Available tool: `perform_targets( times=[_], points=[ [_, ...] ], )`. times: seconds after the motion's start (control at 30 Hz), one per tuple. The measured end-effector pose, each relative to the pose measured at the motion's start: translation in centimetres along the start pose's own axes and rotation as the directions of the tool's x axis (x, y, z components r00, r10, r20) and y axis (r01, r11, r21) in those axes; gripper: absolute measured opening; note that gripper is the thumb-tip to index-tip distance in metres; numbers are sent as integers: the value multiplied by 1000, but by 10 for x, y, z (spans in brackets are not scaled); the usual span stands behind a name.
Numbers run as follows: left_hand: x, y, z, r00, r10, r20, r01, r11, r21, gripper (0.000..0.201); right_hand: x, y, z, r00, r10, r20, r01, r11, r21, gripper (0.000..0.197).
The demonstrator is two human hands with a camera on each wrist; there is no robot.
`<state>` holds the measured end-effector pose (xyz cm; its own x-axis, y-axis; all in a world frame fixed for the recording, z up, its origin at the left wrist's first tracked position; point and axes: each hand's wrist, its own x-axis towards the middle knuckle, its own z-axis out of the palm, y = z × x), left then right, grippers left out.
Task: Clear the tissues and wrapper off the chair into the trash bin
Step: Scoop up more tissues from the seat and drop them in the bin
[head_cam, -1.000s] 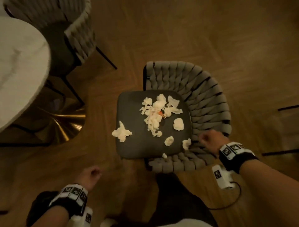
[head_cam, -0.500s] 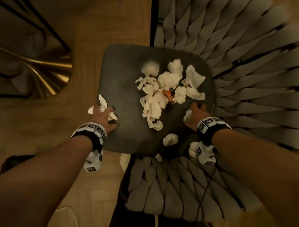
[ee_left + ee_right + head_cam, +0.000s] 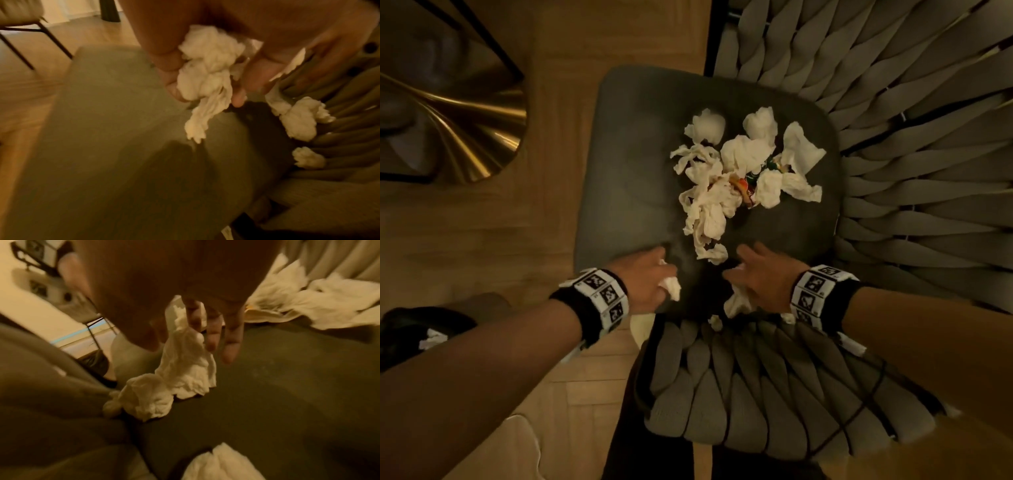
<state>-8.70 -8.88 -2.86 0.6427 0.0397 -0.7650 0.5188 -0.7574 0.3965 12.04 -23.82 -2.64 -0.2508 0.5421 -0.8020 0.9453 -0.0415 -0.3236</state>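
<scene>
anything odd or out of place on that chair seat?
Yes: crumpled tissues litter the dark seat cushion, with a colourful wrapper buried in the pile. A stray scrap sits at the seat's near edge by the woven backrest. The left hand grips a tissue wad; the right hand pinches another tissue.

Bare forearms, black wristbands (image 3: 592,305) with white square-code tags, thin black cable (image 3: 859,407) off the right one.
</scene>
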Motion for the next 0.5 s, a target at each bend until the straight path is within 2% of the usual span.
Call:
perform_targets(
  times=[0.17, 0.23, 0.33, 0.4, 0.5],
  points=[
    [12, 25, 11, 989, 128, 69, -136, 983, 126, 56, 23, -12, 20, 970, -122, 212, 158, 974, -162, 67],
    [20, 32, 11, 984, 108, 138, -132, 975, 179, 65, 30, -16, 23, 954, -161, 253, 215, 955, -203, 59],
    [31, 45, 15, 977, 118, 181, -155, 965, 212, 78, 32, -19, 28, 931, -238, 275, 304, 925, -228, 44],
    [36, 52, 17, 970, 132, 202, -179, 955, 235, 74, 28, -21, 35, 928, -208, 309, 282, 935, -216, 42],
    [45, 60, 19, 948, 200, 246, -263, 931, 254, 47, 20, -13, 28, 944, -90, 318, 92, 996, 8, 32]
  ],
)
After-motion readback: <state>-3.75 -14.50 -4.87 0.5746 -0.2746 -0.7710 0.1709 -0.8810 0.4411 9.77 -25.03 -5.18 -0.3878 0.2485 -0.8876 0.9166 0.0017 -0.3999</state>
